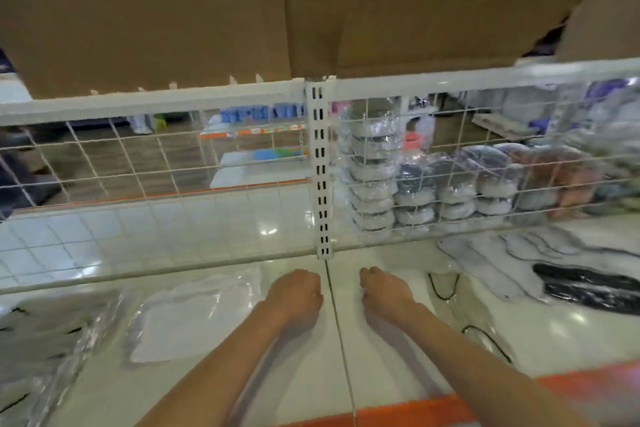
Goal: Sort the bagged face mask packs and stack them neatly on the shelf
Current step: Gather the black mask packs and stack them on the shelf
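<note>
Both my arms reach onto the white shelf [221, 388]. My left hand [296, 293] and my right hand [384, 293] lie side by side at the shelf's middle seam, fingers curled under, with nothing visibly held. A clear bag of white face masks [183, 319] lies flat to the left of my left hand. More bagged masks [41, 354] lie at the far left. To the right lie a clear bag with black ear loops [460, 302], a pack of white masks [491, 263] and a dark mask pack [588, 288].
A white wire grid [138, 163] and a slotted upright post [320, 170] close the shelf's back. Behind the grid at right stand stacked bagged masks [415, 191]. Brown cardboard boxes [173, 10] sit on the shelf above. An orange strip [398, 412] edges the shelf front.
</note>
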A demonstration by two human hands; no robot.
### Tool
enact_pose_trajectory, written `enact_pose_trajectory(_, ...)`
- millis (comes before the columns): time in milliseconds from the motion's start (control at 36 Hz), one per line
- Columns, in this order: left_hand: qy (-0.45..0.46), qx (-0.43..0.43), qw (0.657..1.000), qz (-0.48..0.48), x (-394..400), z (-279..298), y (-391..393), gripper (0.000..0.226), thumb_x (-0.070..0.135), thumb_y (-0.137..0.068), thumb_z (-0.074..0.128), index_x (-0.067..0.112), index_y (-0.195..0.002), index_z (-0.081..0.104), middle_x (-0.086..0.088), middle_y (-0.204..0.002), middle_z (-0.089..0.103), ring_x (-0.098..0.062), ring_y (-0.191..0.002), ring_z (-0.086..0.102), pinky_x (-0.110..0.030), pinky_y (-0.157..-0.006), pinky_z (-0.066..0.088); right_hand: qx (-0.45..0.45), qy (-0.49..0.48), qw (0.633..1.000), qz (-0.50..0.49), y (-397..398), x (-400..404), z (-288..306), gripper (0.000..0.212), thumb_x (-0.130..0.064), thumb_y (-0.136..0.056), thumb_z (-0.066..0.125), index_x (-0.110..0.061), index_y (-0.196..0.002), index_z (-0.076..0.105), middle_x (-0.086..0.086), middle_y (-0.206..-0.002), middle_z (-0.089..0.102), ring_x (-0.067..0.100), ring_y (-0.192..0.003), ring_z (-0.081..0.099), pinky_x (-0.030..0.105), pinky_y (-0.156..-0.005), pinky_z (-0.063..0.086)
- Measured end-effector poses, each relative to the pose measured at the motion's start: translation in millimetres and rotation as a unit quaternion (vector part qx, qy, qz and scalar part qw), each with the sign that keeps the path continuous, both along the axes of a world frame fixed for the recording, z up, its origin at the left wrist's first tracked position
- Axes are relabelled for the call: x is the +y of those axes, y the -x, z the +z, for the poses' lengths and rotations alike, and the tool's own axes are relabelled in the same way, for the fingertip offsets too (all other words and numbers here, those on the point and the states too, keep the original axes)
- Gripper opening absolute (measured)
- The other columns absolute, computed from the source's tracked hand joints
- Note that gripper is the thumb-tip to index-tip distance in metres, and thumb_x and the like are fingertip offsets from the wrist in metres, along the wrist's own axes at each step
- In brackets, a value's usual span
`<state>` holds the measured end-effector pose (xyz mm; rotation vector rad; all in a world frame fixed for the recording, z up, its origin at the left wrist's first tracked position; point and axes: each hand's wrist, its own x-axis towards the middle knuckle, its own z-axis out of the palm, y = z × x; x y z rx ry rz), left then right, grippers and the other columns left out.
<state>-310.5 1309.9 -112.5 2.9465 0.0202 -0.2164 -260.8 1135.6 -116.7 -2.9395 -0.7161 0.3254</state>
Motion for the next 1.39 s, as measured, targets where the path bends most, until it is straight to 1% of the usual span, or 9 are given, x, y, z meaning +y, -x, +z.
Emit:
enact_pose_trajectory(250,0.191,0.068,0.979,-0.026,-103,-13,-56,0.02,0.028,-0.088,0.057,0.013,-0.099,0.065,-0.004,-0.107,0.066,-0.017,-0.095,0.062,-0.024,-0.08,0.046,0.011,-0.001,0.979,-0.204,-18,-114,-2,0.054,-0.036,-0.087,0.051,-0.011,-0.134,0.038,0.009,-0.134,0.042,0.027,-0.125,0.041,0.036,-0.099,0.039)
enact_pose_trajectory(444,0.239,0.143,0.96,0.024,-161,-18,-78,0.03,0.037,-0.09,0.056,0.014,-0.072,0.057,-0.005,-0.077,0.064,-0.018,-0.07,0.061,-0.028,-0.075,0.05,0.045,0.021,0.985,-0.163,-29,-137,0,0.047,-0.032,-0.092,0.052,-0.008,-0.132,0.046,0.012,-0.133,0.046,0.027,-0.123,0.046,0.033,-0.097,0.041)
enact_pose_trajectory(583,0.305,0.143,0.936,0.101,-180,-17,-86,0.047,0.057,-0.085,0.055,0.013,-0.07,0.056,-0.005,-0.072,0.063,-0.015,-0.058,0.057,-0.026,-0.066,0.05,0.093,-0.19,0.96,-0.182,-47,-150,2,0.026,-0.027,-0.091,0.053,-0.016,-0.067,0.047,-0.001,-0.072,0.053,0.016,-0.071,0.053,0.023,-0.062,0.043)
enact_pose_trajectory(694,0.509,0.133,0.823,0.213,-191,-13,-87,0.031,0.036,-0.088,0.063,0.005,-0.089,0.065,-0.008,-0.066,0.063,-0.016,-0.052,0.061,-0.022,-0.05,0.05,0.197,-0.391,0.885,-0.161,-64,-173,0,0.011,-0.017,-0.093,0.053,-0.014,-0.087,0.062,0.009,-0.094,0.065,0.017,-0.082,0.061,0.024,-0.071,0.051)
enact_pose_trajectory(889,0.481,0.045,0.818,0.311,-203,-16,-89,0.015,-0.004,-0.087,0.046,0.003,-0.074,0.051,-0.011,-0.064,0.049,-0.02,-0.058,0.046,-0.026,-0.054,0.033,-0.017,-0.003,0.993,-0.114,-85,-219,-22,0.053,-0.043,-0.09,0.047,-0.009,-0.13,0.042,0.011,-0.129,0.042,0.028,-0.118,0.041,0.037,-0.098,0.039)
enact_pose_trajectory(1083,0.494,0.002,0.789,0.366,-214,-10,-85,0.008,-0.006,-0.083,0.047,-0.004,-0.086,0.054,-0.015,-0.069,0.053,-0.024,-0.064,0.053,-0.029,-0.058,0.037,-0.046,0.011,0.997,-0.062,-100,-230,-16,0.03,-0.014,-0.094,0.042,-0.012,-0.123,0.05,0.008,-0.122,0.051,0.025,-0.114,0.05,0.034,-0.093,0.045)
enact_pose_trajectory(1167,0.512,-0.026,0.767,0.385,-215,-4,-78,0.019,-0.006,-0.086,0.046,0.004,-0.071,0.053,-0.012,-0.066,0.052,-0.022,-0.06,0.051,-0.028,-0.054,0.037,0.057,-0.188,0.977,-0.089,-108,-238,-8,0.01,-0.018,-0.09,0.049,-0.017,-0.09,0.059,0.004,-0.095,0.061,0.019,-0.089,0.059,0.025,-0.072,0.045)
enact_pose_trajectory(1250,0.54,-0.067,0.73,0.413,-213,-1,-72,0.015,0.0,-0.09,0.048,0.002,-0.077,0.056,-0.017,-0.078,0.059,-0.027,-0.074,0.057,-0.033,-0.069,0.044,0.202,-0.431,0.871,-0.121,-114,-248,4,0.018,-0.008,-0.088,0.056,-0.015,-0.072,0.06,0.002,-0.075,0.06,0.017,-0.076,0.056,0.024,-0.067,0.042)
enact_pose_trajectory(1389,0.573,-0.1,0.681,0.446,-204,-3,-70,0.014,0.005,-0.088,0.051,-0.003,-0.093,0.062,-0.022,-0.091,0.064,-0.034,-0.087,0.062,-0.041,-0.082,0.049,0.275,-0.489,0.815,-0.145,-124,-271,0,0.014,-0.007,-0.089,0.058,-0.006,-0.077,0.065,0.008,-0.071,0.057,0.021,-0.072,0.051,0.031,-0.069,0.041)
